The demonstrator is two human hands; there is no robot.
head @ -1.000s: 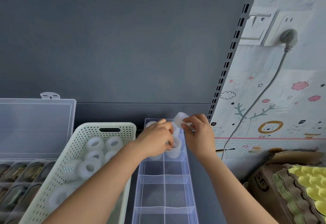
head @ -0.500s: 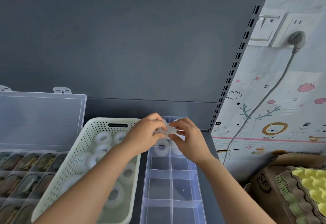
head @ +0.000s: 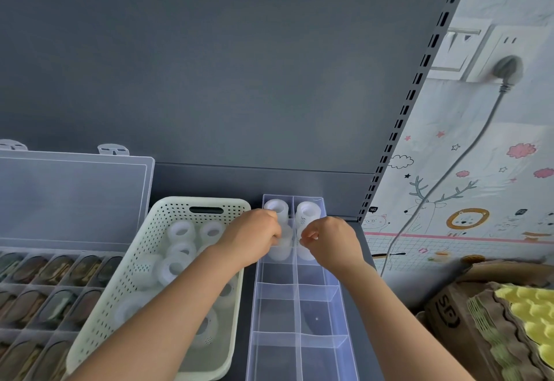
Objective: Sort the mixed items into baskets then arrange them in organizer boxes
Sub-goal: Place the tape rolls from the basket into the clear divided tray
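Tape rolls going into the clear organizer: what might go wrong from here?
1. The rolls stand tall in the far cells of the organizer. The left hand and right hand work right beside them and might tip one out.
2. The roll that the left hand holds could snag on the thin divider.
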